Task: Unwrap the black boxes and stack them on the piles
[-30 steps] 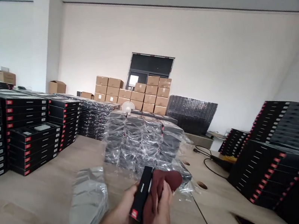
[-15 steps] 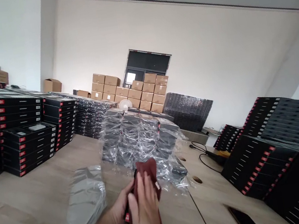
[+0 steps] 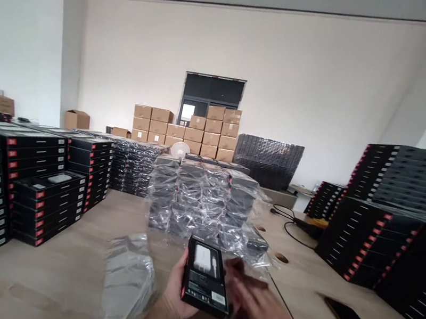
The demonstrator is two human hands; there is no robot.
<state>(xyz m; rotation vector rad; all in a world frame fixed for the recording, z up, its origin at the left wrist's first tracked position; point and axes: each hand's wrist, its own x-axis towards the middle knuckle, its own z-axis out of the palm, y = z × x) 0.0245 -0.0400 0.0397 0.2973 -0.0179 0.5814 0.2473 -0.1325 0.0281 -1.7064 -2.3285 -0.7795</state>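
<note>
In my left hand [image 3: 178, 293] is a small black box [image 3: 205, 276], tilted toward me. Its visible face carries a picture of a white device with a cable, small print and a white barcode label. My right hand [image 3: 263, 308], smeared by motion, is just right of the box and holds a dark red cloth [image 3: 239, 285]. Left of my left hand lies a pile of clear plastic bags [image 3: 127, 281] on the table. Beyond the box stand stacked black boxes wrapped in clear plastic [image 3: 202, 193].
Tall stacks of black boxes with red corners [image 3: 50, 207] stand at left, and more black boxes [image 3: 387, 239] at right. A dark phone [image 3: 345, 314] lies near the front edge. A black cable [image 3: 290, 223] runs by a round table hole [image 3: 281, 258]. Brown cartons [image 3: 192, 133] stand behind.
The cloth first lay along the box's side, then my right hand pressed it over the box. Now the cloth is off to the right and the box's printed face shows.
</note>
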